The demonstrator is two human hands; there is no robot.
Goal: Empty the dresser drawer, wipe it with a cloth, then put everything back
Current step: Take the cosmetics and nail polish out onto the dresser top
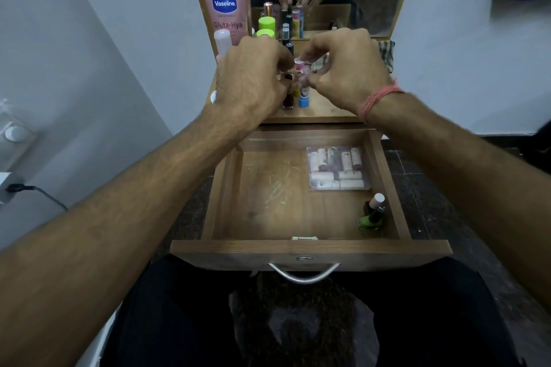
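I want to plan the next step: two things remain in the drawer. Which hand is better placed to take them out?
Right. The clear packet and the green bottle lie along the drawer's right side, under the right hand's forearm. The left hand would have to cross over.

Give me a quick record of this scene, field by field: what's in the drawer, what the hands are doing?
drawer: open wooden drawer with metal handle
still inside: clear plastic packet of small white tubes; green nail polish bottle
left hand: fingers curled among small cosmetic bottles on the dresser top
right hand: pinching a small lip balm stick
dresser top: pink Vaseline lotion tube, mirror behind
stage: emptying unfinished
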